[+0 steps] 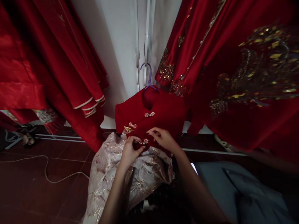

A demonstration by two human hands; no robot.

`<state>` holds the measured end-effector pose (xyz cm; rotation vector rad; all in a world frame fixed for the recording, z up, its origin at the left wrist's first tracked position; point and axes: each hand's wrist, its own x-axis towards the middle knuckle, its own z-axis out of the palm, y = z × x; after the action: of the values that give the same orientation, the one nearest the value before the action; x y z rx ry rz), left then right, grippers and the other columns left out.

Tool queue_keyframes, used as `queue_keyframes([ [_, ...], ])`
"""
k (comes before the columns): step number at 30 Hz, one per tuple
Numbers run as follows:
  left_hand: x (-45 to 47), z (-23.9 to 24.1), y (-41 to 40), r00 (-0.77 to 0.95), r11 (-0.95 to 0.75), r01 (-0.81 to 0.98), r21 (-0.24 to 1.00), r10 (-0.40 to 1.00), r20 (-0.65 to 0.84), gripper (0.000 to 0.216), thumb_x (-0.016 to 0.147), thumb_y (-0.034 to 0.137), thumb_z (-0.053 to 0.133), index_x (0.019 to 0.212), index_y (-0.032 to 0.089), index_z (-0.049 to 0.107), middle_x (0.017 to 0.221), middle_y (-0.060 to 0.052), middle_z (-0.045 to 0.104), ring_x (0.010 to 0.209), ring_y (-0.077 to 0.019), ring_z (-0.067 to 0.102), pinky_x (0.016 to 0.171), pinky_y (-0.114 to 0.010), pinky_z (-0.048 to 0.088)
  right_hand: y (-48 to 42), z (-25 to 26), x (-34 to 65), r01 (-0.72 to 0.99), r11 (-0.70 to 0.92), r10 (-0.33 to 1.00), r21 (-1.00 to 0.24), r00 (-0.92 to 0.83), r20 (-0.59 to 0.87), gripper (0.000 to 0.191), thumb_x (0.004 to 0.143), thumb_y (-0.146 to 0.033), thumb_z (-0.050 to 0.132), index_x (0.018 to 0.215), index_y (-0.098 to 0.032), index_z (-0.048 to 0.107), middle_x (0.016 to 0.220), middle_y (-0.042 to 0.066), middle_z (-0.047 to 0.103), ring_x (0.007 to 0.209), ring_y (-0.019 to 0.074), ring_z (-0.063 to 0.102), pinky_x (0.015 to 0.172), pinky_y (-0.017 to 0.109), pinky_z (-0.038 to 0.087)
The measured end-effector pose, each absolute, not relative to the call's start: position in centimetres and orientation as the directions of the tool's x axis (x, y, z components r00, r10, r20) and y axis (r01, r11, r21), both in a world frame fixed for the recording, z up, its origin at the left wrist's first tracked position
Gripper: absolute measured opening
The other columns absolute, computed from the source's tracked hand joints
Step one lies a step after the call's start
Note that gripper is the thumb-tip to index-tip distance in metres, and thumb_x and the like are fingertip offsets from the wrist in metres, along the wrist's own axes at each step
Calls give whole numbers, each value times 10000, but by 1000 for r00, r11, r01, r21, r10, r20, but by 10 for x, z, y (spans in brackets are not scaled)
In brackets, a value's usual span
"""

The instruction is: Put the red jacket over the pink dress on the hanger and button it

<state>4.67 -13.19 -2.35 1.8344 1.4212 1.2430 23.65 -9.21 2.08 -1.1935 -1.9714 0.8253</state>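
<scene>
A red short-sleeved top point(163, 113) hangs in front of me on a purple hanger point(149, 74). Flower-shaped pearl clasps run down its front, among them an upper clasp point(149, 114) and a lower clasp point(144, 142). At the lower clasp, my left hand point(130, 151) grips the cloth, thumb and fingers on either side. Just right of that clasp is my right hand point(163, 139), fingertips pinched close over the top; anything between them is too small to make out. A gold fringed ornament point(127, 129) is on the top, left of the clasps. Pale, gold-patterned brocade cloth point(105, 174) lies bunched below.
Red garments point(58, 62) hang at left, and a red garment with gold sequins point(263, 62) at right. Behind the hanger stand pale cabinet doors point(119, 40). A white cable point(48, 168) crosses the tiled floor; a grey-blue padded surface point(224, 183) is at lower right.
</scene>
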Motion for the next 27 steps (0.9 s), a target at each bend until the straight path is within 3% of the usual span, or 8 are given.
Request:
queue_keyframes([
  [5, 53, -21, -135, 39, -337, 573, 748, 922, 385, 207, 730, 329, 657, 853, 178, 586, 866, -38, 591, 857, -176, 550, 789, -315, 431, -94, 31, 250, 473, 360, 921, -804, -317, 226, 259, 857, -369, 487, 968, -188, 634, 881, 48, 694, 598, 117, 603, 614, 244, 469],
  [11, 57, -22, -135, 53, -353, 586, 729, 915, 400, 154, 778, 335, 610, 818, 185, 609, 827, -30, 592, 815, -163, 556, 769, -302, 430, -102, 25, 242, 457, 364, 874, -811, -468, 129, 215, 813, -304, 558, 981, -198, 640, 918, 46, 689, 830, 151, 632, 716, 259, 488],
  [27, 57, -24, -134, 54, -331, 600, 729, 925, 375, 189, 782, 358, 600, 827, 178, 638, 819, -46, 622, 809, -169, 577, 763, -308, 436, -96, 12, 235, 490, 365, 869, -792, -485, 101, 152, 786, -261, 584, 897, -174, 641, 820, 43, 688, 762, 150, 620, 705, 281, 482],
])
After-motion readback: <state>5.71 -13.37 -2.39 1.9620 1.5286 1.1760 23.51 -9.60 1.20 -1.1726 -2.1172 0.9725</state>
